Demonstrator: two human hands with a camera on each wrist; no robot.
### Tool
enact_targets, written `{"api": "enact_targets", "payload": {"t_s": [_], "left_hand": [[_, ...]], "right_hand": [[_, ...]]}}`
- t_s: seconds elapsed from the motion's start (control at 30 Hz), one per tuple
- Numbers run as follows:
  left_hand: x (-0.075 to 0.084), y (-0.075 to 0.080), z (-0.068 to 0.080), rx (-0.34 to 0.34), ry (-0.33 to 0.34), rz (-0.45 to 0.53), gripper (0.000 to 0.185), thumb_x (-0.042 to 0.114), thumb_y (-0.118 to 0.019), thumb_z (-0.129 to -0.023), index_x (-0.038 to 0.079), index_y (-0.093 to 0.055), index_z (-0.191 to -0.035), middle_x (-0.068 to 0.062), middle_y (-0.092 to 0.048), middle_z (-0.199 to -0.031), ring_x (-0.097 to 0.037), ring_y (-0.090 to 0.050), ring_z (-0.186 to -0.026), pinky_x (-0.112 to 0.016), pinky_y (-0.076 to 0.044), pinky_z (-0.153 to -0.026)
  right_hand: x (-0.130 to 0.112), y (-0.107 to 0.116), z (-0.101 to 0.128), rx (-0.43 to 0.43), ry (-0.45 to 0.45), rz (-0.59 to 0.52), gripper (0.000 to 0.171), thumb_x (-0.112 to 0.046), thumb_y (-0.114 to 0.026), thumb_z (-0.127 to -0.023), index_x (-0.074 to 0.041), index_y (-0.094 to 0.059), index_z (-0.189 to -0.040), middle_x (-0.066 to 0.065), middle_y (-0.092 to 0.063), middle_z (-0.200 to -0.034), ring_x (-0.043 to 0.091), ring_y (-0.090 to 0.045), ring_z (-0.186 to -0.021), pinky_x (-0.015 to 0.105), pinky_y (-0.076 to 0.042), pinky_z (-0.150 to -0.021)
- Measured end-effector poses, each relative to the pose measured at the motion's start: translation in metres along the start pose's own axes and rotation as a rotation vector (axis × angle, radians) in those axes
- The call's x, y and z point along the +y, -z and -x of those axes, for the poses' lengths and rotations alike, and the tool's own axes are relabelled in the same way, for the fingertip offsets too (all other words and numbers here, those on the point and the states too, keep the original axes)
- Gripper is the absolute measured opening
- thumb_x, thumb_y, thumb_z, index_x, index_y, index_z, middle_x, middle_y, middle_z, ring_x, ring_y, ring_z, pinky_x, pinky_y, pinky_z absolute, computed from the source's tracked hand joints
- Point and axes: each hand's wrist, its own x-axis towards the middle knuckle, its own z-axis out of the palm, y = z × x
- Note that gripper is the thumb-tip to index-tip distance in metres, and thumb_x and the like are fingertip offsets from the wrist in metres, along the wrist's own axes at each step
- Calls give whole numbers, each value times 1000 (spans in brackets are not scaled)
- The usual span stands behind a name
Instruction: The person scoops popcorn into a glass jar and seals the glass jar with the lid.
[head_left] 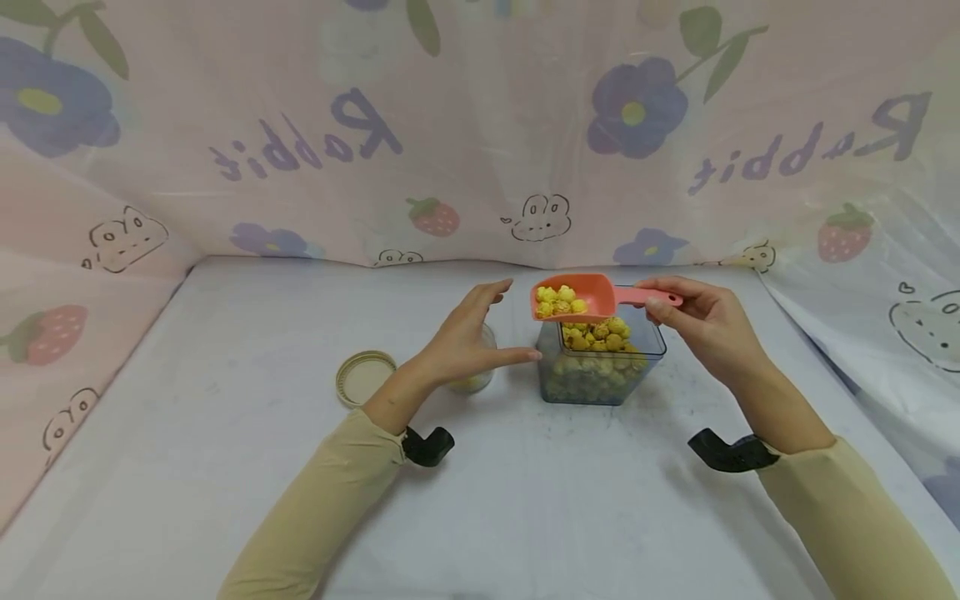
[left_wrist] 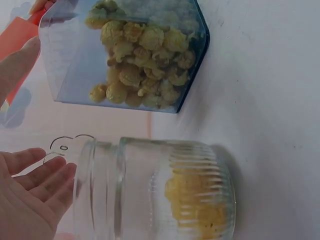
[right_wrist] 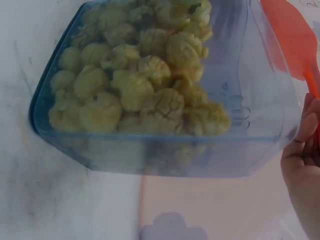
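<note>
My right hand (head_left: 705,321) pinches the handle of a coral-red scoop (head_left: 596,293) above a clear bluish container (head_left: 585,387). Several pieces of yellow popcorn (head_left: 558,302) lie in the scoop, and more popcorn (left_wrist: 145,60) partly fills the container. My left hand (head_left: 468,337) is spread, thumb apart from the fingers, over a ribbed glass jar (left_wrist: 150,190). It holds nothing. The jar stands upright without a lid, some popcorn at its bottom; in the head view the left hand mostly hides it. The right wrist view shows the container (right_wrist: 165,155) close up, with the scoop at the edge.
A round lid (head_left: 365,377) with a gold rim lies on the white tabletop (head_left: 480,517), left of the jar. Behind the table hangs a printed curtain (head_left: 480,133) with flowers, strawberries and rabbits. Both wrists carry black camera mounts (head_left: 429,447).
</note>
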Motion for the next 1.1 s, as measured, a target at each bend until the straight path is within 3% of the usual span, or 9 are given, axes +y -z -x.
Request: {"api": "enact_targets", "payload": {"t_s": [0.5,1.1], "left_hand": [[-19,14,19,55,60,10,94,41,-81,-74,12,-32,-149,-4,-37,-150,-23,-38,-135,-48,-34,-110],[-34,20,34,45,91,24,93,38,-82,-73,12,-33,-148,-8,-38,-149,-26,-37,-135,-51,-33,-110]], "right_hand": [[-4,-20,-15,-49,-23,61,22,0,-58,-93,-9,-69,-109,-6,-68,-88,9,-57,-75,15,-49,-66],[-8,-37,-26,-103,-125,279,19,-17,-61,-94,-12,-68,-112,-2,-61,-91,14,-54,-75,20,-51,-63]]}}
